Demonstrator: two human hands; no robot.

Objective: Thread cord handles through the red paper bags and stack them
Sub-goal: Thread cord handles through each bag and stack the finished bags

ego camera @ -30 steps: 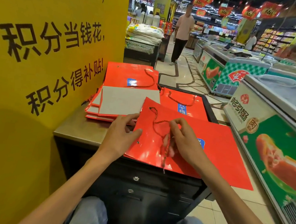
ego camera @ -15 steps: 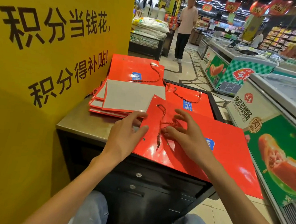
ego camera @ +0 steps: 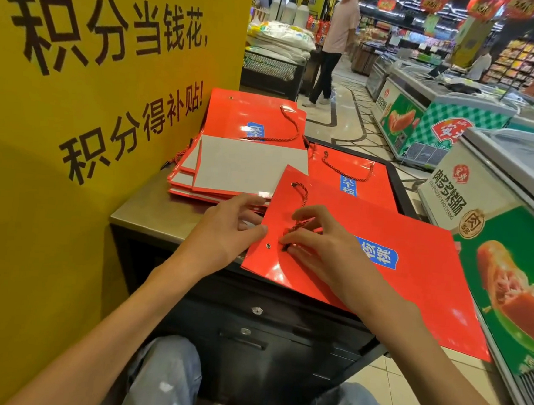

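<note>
Over on the left stands the yellow sign wall (ego camera: 106, 128) with black lettering, and against it the steel tabletop (ego camera: 151, 213) on its dark cabinet. A stack of red paper bags (ego camera: 230, 168) lies flat there, a grey panel facing up, a cord handle looped on the bag beneath. Now the left hand (ego camera: 225, 231): its grip is relaxed, fingers stretched out, thumb tip pressing on the near edge of the front red bag (ego camera: 411, 291), beside an eyelet (ego camera: 268, 245). That bag lies tilted over the tabletop's front edge, blue label up. The right hand (ego camera: 322, 253) has a curled grip, fingertips pinching the free end of the red cord (ego camera: 302, 201) just right of the eyelet; the cord's far end runs into the other hole. Behind it, another corded red bag (ego camera: 349, 176). Far right, freezer chests (ego camera: 497, 187) line the aisle.
</note>
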